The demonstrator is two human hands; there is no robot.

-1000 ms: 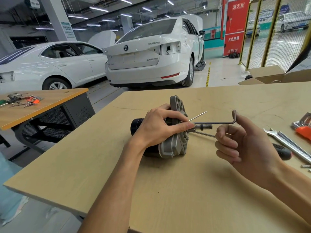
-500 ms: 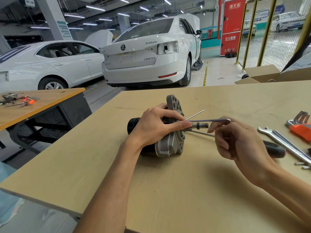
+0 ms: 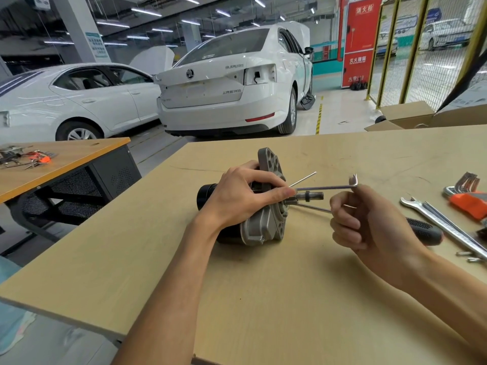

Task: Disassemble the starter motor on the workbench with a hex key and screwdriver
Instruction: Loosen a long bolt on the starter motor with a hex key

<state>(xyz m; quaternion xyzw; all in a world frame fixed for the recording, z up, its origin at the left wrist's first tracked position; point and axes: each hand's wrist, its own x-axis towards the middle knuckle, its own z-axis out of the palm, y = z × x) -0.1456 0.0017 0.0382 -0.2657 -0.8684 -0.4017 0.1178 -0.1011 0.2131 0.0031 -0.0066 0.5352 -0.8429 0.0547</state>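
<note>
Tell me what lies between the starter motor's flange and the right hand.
In the head view, the hex key, the motor's shaft and a thin long bolt span the gap from the starter motor to the right hand.

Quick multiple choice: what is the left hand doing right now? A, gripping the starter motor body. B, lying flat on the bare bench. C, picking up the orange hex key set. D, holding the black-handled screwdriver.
A: the left hand is wrapped over the starter motor, steadying it on the workbench, while the right hand works the hex key.
</note>
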